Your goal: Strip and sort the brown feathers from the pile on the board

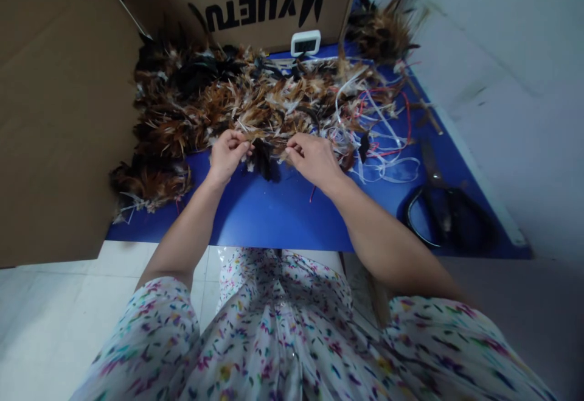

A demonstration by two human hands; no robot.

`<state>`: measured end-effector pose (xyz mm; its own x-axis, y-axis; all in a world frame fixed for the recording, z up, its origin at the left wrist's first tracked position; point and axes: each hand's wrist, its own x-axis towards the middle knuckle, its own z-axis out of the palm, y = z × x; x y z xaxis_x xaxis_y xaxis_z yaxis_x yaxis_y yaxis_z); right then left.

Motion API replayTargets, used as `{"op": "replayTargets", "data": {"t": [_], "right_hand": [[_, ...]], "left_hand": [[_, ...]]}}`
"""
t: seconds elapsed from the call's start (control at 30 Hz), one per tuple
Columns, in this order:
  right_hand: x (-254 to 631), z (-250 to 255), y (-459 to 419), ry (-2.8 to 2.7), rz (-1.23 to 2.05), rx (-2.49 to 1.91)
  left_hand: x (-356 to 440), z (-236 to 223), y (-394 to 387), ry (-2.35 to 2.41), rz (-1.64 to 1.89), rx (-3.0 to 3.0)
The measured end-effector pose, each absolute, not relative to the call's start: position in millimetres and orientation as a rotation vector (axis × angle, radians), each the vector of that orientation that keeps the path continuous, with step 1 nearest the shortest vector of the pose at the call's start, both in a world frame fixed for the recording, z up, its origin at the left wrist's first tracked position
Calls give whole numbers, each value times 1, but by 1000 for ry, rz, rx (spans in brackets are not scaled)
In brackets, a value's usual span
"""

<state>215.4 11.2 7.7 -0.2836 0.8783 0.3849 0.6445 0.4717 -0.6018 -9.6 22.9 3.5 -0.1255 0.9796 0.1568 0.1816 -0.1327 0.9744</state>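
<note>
Your left hand (229, 156) and right hand (316, 157) each pinch feathers (260, 106) at the heap's near edge, apparently to steady the stretch between; scissors (444, 209) lie near right on the table (278, 212), likely for easy reach.

The scene is dimly lit, w/ a cool bluish cast. A soft sheen is picked up by the counter (274, 218), and a faint shadow is cast beside the L forearm (189, 224). Floor (50, 316) at lower L is lit paler. A thin glare line is caught on the scissors (446, 206), which are blurred, as is the R wall (515, 97). Feathers (255, 103) nr ctr are rendered sharper. Sleeves (150, 328) are stretched by wide-angle distortion.
</note>
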Motion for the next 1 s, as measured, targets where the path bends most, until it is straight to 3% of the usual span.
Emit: {"op": "replayTargets", "data": {"t": [0.17,0.37,0.6,1.0], "right_hand": [[202,12,-3,-2287,441,-995],[186,5,-7,-2558,287,-1073],[191,4,-2,-2432,344,-1210],[221,9,11,-2125,57,-1480]], "left_hand": [[-20,1,24,1506,1316,1450],[-21,-5,25,1516,1261,1551],[-17,-7,19,1464,1151,1849],[-49,0,34,1970,1354,1973]]}}
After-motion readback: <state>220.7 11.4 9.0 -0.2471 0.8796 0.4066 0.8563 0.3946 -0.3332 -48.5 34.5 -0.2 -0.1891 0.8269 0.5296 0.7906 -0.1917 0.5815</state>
